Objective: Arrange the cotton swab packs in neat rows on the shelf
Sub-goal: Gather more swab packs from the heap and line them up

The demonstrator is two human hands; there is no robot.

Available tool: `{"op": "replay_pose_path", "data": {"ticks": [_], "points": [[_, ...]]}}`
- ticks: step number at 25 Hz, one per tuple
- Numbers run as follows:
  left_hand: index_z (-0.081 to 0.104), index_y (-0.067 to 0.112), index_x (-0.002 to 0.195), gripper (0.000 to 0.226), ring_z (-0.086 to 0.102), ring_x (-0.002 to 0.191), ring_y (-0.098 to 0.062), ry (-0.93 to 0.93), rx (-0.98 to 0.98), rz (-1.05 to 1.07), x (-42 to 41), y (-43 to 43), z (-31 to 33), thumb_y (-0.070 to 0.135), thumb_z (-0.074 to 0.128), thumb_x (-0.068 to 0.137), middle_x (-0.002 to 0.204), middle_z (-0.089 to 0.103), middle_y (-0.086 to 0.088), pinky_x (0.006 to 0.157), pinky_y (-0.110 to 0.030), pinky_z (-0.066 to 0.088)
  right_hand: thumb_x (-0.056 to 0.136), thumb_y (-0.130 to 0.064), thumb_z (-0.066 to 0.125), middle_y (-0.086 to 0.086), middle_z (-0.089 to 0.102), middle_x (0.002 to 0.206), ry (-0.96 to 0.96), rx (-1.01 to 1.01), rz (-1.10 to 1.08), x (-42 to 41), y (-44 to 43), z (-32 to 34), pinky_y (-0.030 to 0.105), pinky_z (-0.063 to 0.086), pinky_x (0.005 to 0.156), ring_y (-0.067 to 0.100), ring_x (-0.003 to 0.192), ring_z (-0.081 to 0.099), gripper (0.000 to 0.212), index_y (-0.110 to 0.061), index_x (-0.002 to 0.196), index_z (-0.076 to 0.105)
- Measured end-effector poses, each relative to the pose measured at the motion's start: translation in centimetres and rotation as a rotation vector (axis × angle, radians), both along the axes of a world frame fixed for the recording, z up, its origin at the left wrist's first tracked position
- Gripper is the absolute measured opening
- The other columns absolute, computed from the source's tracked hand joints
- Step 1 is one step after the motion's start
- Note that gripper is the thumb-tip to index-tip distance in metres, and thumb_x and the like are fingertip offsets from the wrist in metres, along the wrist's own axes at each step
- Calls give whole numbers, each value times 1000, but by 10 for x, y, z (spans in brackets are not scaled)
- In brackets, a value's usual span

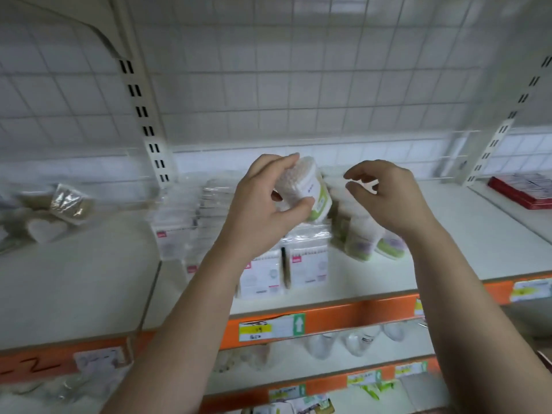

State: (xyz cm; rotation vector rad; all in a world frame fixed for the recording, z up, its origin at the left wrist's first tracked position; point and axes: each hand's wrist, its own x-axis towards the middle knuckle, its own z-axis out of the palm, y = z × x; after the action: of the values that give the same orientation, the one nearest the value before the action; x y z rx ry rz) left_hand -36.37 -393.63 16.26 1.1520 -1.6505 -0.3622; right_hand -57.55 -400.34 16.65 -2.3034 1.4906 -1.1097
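Several flat packs (310, 267) stand roughly in rows on the shelf (403, 273), yet we grip one round tub (310, 189) above them in our left hand (263, 204), our right hand (388, 198) loose and empty, while other tubs (361, 243) lie tumbled alongside.

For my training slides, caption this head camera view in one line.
Left hand grips a cotton swab tub above flat swab packs on the shelf; right hand hovers open beside it.
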Motion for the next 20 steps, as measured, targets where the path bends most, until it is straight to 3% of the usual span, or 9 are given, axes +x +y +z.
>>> {"op": "replay_pose_path", "data": {"ticks": [4, 9, 14, 17, 20], "points": [[56, 18, 131, 62, 50, 109, -1, -108, 13, -34, -55, 0, -18, 30, 72, 73, 117, 46, 11, 90, -15, 43, 88, -15, 58, -5, 65, 98, -9, 12, -43, -49, -6, -6, 23, 43, 74, 12, 91, 57, 15, -24, 96, 67], [54, 15, 133, 62, 45, 112, -4, -269, 51, -49, -99, 3, -40, 31, 71, 75, 120, 46, 7, 96, -9, 31, 88, -17, 60, -4, 64, 97, -9, 25, -50, -88, -9, -20, 22, 40, 73, 13, 91, 57, 13, -23, 98, 67], [55, 13, 131, 62, 46, 113, -11, -388, 72, -26, -119, 4, -57, 31, 71, 74, 119, 46, 5, 98, -24, 40, 88, -18, 61, -5, 64, 96, -77, 65, -75, -106, -11, -29, 23, 41, 75, 13, 91, 58, 12, -23, 97, 67], [57, 11, 129, 64, 49, 110, -16, -473, 75, -7, -128, 2, -72, 33, 70, 71, 117, 41, 5, 90, -38, 49, 88, -19, 61, -6, 65, 98, -93, 84, -74, -109, -14, -33, 22, 41, 75, 12, 92, 58, 12, -25, 96, 67], [57, 8, 130, 64, 47, 112, -17, -493, 76, 6, -131, -1, -82, 33, 71, 72, 118, 40, 3, 89, -42, 49, 88, -19, 61, -6, 65, 98, -97, 91, -70, -109, -17, -35, 22, 41, 75, 11, 92, 58, 12, -25, 96, 67]]}}
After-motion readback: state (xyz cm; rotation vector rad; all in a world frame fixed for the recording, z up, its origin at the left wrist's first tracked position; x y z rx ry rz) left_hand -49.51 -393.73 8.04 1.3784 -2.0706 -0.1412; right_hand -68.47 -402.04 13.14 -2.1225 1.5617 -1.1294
